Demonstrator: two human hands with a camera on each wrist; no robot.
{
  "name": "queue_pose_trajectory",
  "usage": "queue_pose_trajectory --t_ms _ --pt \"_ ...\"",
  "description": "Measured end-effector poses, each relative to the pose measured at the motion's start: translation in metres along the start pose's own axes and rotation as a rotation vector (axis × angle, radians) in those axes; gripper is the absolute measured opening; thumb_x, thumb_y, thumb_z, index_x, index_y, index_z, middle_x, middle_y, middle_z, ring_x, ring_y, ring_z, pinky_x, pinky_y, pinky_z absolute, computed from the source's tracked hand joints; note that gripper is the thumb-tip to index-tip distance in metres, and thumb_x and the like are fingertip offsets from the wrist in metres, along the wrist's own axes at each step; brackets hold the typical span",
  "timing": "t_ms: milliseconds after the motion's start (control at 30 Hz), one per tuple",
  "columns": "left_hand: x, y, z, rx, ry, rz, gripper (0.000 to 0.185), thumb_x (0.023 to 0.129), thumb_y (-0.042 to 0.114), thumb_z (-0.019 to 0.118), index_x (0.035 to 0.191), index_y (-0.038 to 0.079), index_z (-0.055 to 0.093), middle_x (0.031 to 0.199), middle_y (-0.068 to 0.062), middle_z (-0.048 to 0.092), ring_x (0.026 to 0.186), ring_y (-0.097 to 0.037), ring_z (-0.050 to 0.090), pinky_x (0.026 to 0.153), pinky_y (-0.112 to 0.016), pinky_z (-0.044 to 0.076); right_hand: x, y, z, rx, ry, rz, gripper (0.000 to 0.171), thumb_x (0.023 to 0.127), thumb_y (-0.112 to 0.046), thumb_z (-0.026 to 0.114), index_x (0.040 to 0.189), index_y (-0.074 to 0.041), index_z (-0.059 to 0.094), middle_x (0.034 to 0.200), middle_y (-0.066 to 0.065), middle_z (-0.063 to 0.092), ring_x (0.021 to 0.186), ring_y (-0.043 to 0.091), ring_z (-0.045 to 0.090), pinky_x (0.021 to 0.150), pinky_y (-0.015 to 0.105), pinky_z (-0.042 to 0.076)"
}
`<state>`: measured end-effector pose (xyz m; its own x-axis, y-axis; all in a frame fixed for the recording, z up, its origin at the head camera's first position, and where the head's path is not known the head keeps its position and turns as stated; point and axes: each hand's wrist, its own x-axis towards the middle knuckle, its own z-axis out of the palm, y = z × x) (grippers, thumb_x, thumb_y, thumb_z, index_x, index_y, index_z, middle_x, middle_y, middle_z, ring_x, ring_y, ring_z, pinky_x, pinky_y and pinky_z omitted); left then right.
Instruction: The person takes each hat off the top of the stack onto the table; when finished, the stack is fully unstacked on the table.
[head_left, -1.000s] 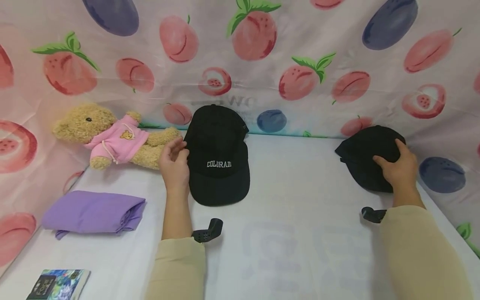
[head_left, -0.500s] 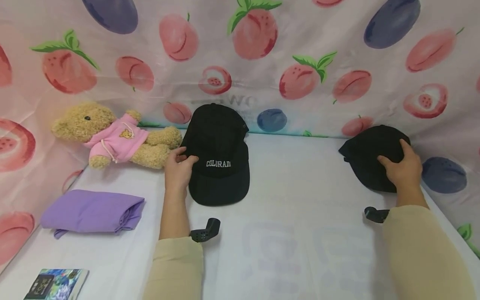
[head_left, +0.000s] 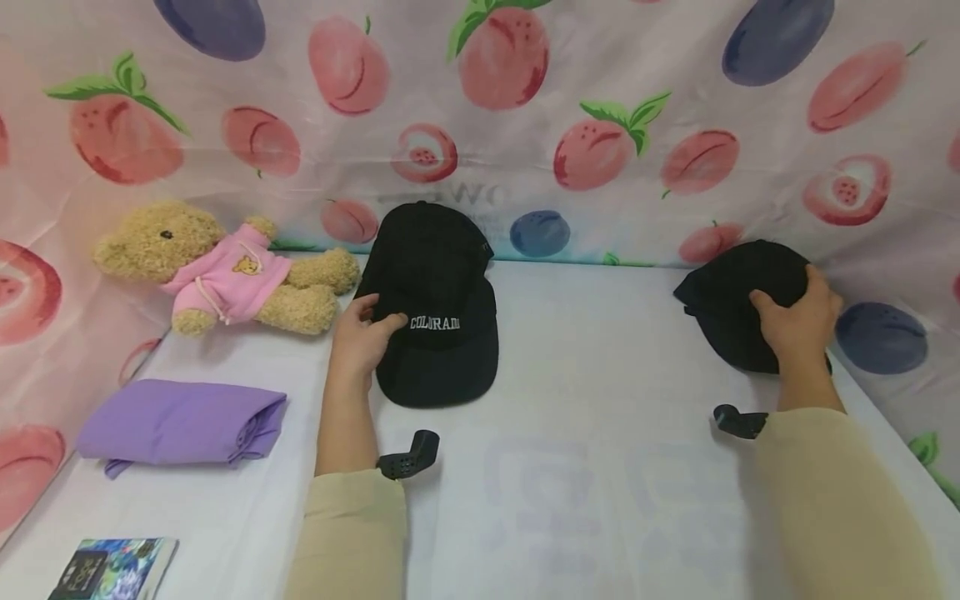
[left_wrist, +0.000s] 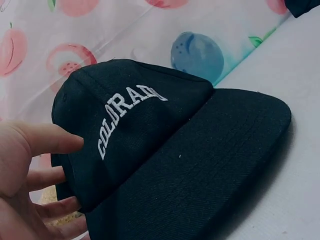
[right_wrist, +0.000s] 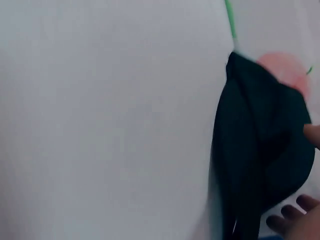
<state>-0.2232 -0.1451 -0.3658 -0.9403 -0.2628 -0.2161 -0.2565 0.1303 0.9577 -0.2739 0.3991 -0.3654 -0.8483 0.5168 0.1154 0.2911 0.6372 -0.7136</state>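
Observation:
In the head view, my left hand is at the left side of a black cap with white "COLORADO" lettering. Its thumb reaches over the crown's front while the other fingers sit by the left edge; the left wrist view shows this hand loosely spread at the cap. My right hand lies over a second black cap at the far right, thumb and index finger spread across it. In the right wrist view that cap has the thumb at its edge and fingertips beside it.
A teddy bear in a pink hoodie lies left of the lettered cap. Nearer are a folded purple cloth and a book. The white table ends at a fruit-patterned curtain.
My left hand has moved slightly right, its thumb now over the lettered cap's front instead of beside it. The right hand and its cap have hardly shifted. The head view has tilted slightly.

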Motion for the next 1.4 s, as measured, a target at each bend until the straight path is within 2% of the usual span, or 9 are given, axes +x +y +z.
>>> queue_pose_trajectory --t_ms 267,500,633,867,1167,1400 --pt "-0.001 0.001 -0.001 -0.013 -0.004 0.005 0.069 0.097 0.018 0.066 0.159 0.008 0.038 0.161 -0.02 0.035 0.144 -0.033 0.037 0.122 -0.047 0.034 -0.012 -0.031 0.015 0.136 0.089 0.05 0.078 0.101 -0.038 0.057 0.167 -0.021 0.018 0.169 0.016 0.012 0.159 0.03 0.014 0.13 0.042 0.015" --pt "0.0 0.002 0.0 0.006 -0.006 0.01 0.069 0.097 0.018 0.066 0.159 0.007 0.038 0.16 -0.02 0.036 0.144 -0.034 0.038 0.122 -0.048 0.034 -0.025 -0.057 0.025 0.209 0.126 0.003 0.074 0.101 -0.036 0.059 0.165 -0.025 0.023 0.168 0.009 0.019 0.157 0.019 0.018 0.13 0.032 0.012" --pt "0.0 0.001 0.001 0.036 0.004 0.021 0.069 0.097 0.018 0.067 0.158 0.007 0.038 0.159 -0.02 0.037 0.143 -0.035 0.039 0.121 -0.049 0.035 -0.032 -0.067 0.031 0.269 0.133 -0.012 0.071 0.101 -0.036 0.058 0.163 -0.025 0.026 0.166 0.008 0.024 0.154 0.02 0.026 0.128 0.03 0.018" --pt "0.0 -0.001 0.004 0.084 0.053 0.046 0.068 0.097 0.026 0.069 0.156 0.006 0.042 0.158 -0.022 0.039 0.147 -0.036 0.037 0.122 -0.05 0.034 -0.046 -0.084 0.042 0.344 0.09 -0.007 0.068 0.103 -0.039 0.056 0.163 -0.028 0.028 0.165 0.007 0.028 0.15 0.022 0.031 0.124 0.033 0.031" --pt "0.001 -0.003 0.01 0.115 0.132 0.071 0.065 0.095 0.029 0.07 0.151 0.004 0.049 0.153 -0.024 0.045 0.143 -0.037 0.042 0.121 -0.051 0.035 -0.063 -0.097 0.056 0.407 -0.001 0.0 0.065 0.104 -0.037 0.056 0.163 -0.028 0.031 0.166 0.005 0.031 0.149 0.025 0.038 0.121 0.036 0.038" --pt "0.002 -0.003 0.013 0.123 0.155 0.078 0.064 0.095 0.03 0.071 0.15 0.004 0.05 0.152 -0.024 0.047 0.142 -0.037 0.043 0.12 -0.052 0.035 -0.073 -0.107 0.067 0.473 -0.046 -0.001 0.065 0.102 -0.034 0.059 0.162 -0.029 0.034 0.165 0.001 0.036 0.141 0.022 0.045 0.117 0.033 0.041"
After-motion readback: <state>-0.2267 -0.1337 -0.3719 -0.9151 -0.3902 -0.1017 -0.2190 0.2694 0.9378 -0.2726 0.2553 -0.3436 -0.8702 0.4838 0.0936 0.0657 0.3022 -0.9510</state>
